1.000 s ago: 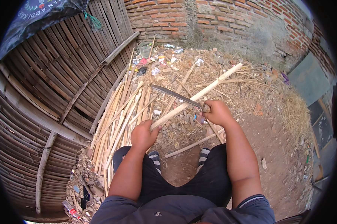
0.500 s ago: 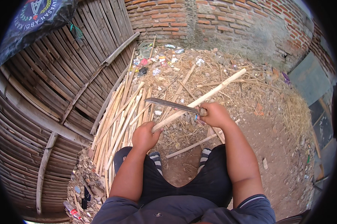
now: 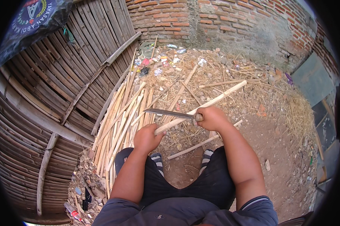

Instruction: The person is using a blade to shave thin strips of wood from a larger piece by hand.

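My left hand (image 3: 148, 137) grips the near end of a long pale bamboo stick (image 3: 219, 97) that slants up to the right over the ground. My right hand (image 3: 212, 118) holds the handle of a large knife (image 3: 169, 113), its blade pointing left and lying across the stick just above my left hand. Both hands are in front of my knees, above my striped sandals (image 3: 156, 159).
A pile of split bamboo strips (image 3: 119, 124) lies on my left against a woven bamboo wall (image 3: 60, 98). Straw, shavings and litter (image 3: 158, 62) cover the dirt ahead, below a brick wall (image 3: 222, 22). One loose stick (image 3: 200, 143) lies by my feet.
The knife blade has come down and toward me along the stick, closer to my left hand. The stick's far end has dropped slightly.
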A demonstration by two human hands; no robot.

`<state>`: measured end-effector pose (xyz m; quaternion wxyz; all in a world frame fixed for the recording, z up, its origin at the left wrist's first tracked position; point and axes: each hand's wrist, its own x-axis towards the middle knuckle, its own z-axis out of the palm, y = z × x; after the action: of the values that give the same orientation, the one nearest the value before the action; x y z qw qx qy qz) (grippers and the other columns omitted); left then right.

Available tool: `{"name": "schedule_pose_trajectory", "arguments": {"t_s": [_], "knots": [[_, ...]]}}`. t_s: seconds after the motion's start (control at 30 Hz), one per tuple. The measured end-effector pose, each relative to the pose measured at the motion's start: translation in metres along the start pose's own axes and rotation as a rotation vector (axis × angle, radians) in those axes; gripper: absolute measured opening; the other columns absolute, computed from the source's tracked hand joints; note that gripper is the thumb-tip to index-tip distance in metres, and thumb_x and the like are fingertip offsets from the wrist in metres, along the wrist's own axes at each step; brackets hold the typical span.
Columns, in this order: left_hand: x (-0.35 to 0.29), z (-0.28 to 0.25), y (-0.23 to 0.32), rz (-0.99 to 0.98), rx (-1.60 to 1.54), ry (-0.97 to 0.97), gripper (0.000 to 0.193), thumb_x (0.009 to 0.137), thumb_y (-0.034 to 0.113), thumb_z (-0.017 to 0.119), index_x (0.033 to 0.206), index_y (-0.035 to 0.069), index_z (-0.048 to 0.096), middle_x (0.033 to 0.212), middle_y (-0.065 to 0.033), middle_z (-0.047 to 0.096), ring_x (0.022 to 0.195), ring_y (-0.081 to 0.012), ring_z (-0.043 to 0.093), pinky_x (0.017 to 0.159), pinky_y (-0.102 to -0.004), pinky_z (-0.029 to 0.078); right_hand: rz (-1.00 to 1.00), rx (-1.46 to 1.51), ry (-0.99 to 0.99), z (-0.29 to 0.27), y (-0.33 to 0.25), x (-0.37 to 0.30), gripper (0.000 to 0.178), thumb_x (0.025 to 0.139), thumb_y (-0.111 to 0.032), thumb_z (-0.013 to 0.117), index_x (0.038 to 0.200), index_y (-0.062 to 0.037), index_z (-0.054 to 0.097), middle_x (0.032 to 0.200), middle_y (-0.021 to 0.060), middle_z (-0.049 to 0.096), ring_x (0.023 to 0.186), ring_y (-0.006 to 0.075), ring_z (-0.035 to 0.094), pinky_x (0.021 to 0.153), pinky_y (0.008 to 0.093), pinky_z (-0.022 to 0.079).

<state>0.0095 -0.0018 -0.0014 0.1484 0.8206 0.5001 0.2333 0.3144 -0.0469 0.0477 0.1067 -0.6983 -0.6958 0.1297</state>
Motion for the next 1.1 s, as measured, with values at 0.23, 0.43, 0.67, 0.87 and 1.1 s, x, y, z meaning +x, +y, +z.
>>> {"name": "schedule_pose_trajectory", "arguments": {"t_s": [0.23, 0.43, 0.67, 0.87, 1.1], "knots": [[-0.002, -0.001, 0.001, 0.003, 0.027, 0.000, 0.038, 0.089, 0.043, 0.084, 0.099, 0.008, 0.078, 0.095, -0.0167, 0.076, 0.089, -0.0398, 0.074, 0.078, -0.0499, 0.058, -0.027, -0.016, -0.001, 0.003, -0.005, 0.000, 0.039, 0.082, -0.034, 0.087, 0.115, -0.0152, 0.078, 0.105, 0.0145, 0.079, 0.104, 0.0373, 0.075, 0.089, 0.0502, 0.059], [0.001, -0.003, 0.001, -0.013, 0.003, 0.014, 0.037, 0.090, 0.042, 0.084, 0.098, 0.006, 0.077, 0.092, -0.0171, 0.076, 0.088, -0.0403, 0.074, 0.077, -0.0503, 0.057, 0.102, 0.070, 0.047, -0.013, -0.001, -0.003, 0.040, 0.083, -0.034, 0.087, 0.117, -0.0150, 0.078, 0.104, 0.0154, 0.079, 0.102, 0.0391, 0.075, 0.088, 0.0510, 0.059], [0.001, -0.004, 0.003, -0.005, 0.011, 0.001, 0.037, 0.090, 0.042, 0.084, 0.097, 0.006, 0.077, 0.092, -0.0171, 0.076, 0.088, -0.0402, 0.074, 0.078, -0.0505, 0.057, 0.029, 0.041, 0.057, -0.008, -0.001, -0.004, 0.042, 0.083, -0.035, 0.088, 0.117, -0.0126, 0.077, 0.102, 0.0170, 0.078, 0.102, 0.0395, 0.074, 0.087, 0.0511, 0.059], [0.002, -0.005, 0.007, -0.023, 0.016, -0.010, 0.037, 0.090, 0.042, 0.084, 0.096, 0.006, 0.077, 0.091, -0.0167, 0.076, 0.089, -0.0401, 0.073, 0.078, -0.0506, 0.057, 0.078, 0.088, 0.118, -0.006, 0.012, 0.000, 0.043, 0.081, -0.033, 0.090, 0.116, -0.0120, 0.078, 0.093, 0.0178, 0.076, 0.093, 0.0396, 0.074, 0.082, 0.0496, 0.058], [0.001, -0.004, 0.005, -0.017, 0.007, -0.015, 0.036, 0.091, 0.041, 0.083, 0.096, 0.006, 0.077, 0.091, -0.0171, 0.076, 0.086, -0.0402, 0.073, 0.077, -0.0506, 0.057, 0.117, 0.089, 0.085, -0.013, 0.006, -0.001, 0.042, 0.084, -0.034, 0.088, 0.117, -0.0123, 0.077, 0.103, 0.0184, 0.078, 0.102, 0.0401, 0.074, 0.087, 0.0508, 0.059]]}}
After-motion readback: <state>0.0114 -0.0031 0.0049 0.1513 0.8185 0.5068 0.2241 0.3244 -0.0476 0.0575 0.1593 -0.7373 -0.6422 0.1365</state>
